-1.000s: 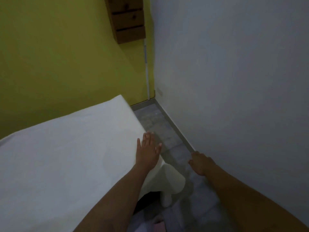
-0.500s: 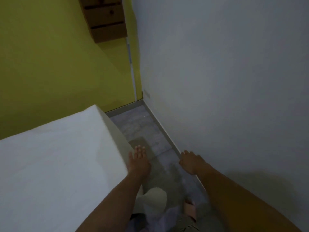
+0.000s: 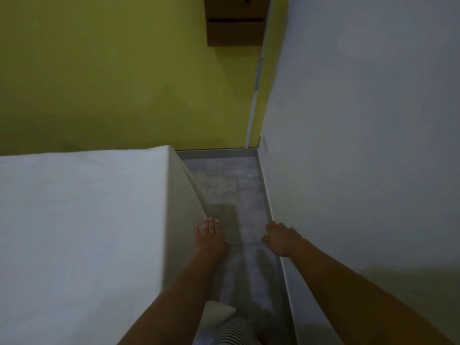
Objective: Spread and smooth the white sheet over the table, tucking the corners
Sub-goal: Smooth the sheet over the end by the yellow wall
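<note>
The white cloth sheet (image 3: 82, 220) covers the table at the left of the view, and the table itself is hidden beneath it. The sheet's top face lies flat and shows no marked creases. Its far right corner is square and close to the yellow-green wall (image 3: 112, 70). Along the right edge the sheet turns down and hangs as a smooth side panel toward the grey tiled floor (image 3: 231, 185).

The left hand (image 3: 210, 236) is low beside that hanging panel with its fingers straight and close together, gripping nothing. The fingertips sit at the panel's lower edge, but contact cannot be confirmed.

The right hand (image 3: 280, 239) is well apart from the left, across the strip of floor. Its palm faces down, its fingers are loosely spread, and it holds nothing. It is just beside the grey skirting (image 3: 267, 195) of the white wall (image 3: 361, 145); whether it touches cannot be told.

A bunched white fold of fabric (image 3: 219, 316) shows at the bottom edge, below the left forearm, next to a striped garment (image 3: 234, 332).

A brown wooden drawer unit (image 3: 235, 23) hangs on the yellow-green wall near the room corner, beside a white vertical strip (image 3: 256, 83).
</note>
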The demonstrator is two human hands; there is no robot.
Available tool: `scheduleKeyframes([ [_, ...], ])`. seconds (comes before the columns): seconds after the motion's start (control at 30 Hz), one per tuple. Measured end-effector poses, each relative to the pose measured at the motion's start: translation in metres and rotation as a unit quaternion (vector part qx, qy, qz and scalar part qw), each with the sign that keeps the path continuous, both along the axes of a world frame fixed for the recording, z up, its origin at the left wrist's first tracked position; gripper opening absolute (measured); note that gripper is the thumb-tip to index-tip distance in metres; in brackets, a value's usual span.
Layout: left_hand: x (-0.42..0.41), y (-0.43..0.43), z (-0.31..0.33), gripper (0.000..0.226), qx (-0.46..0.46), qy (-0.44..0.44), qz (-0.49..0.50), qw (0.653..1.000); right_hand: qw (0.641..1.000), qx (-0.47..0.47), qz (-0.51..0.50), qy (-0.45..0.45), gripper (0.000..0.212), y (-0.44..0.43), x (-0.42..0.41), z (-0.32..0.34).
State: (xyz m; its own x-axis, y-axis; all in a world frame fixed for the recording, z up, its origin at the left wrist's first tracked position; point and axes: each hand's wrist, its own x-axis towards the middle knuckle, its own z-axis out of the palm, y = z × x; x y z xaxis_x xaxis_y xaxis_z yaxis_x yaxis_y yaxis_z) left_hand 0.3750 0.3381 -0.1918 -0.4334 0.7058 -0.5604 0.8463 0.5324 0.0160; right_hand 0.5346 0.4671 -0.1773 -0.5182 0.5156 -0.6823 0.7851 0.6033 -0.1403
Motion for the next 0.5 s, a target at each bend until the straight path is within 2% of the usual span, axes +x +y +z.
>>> scheduleKeyframes([
  [0.27, -0.077, 0.101, -0.011, 0.062, 0.025, 0.008, 0.074, 0.997, 0.997, 0.013, 0.075, 0.001, 0.059, 0.112, -0.082, -0.004],
  [0.5, -0.152, 0.199, -0.012, 0.065, 0.038, 0.027, 0.063, 0.997, 0.998, 0.014, 0.068, 0.0, 0.058, 0.22, -0.159, 0.001],
])
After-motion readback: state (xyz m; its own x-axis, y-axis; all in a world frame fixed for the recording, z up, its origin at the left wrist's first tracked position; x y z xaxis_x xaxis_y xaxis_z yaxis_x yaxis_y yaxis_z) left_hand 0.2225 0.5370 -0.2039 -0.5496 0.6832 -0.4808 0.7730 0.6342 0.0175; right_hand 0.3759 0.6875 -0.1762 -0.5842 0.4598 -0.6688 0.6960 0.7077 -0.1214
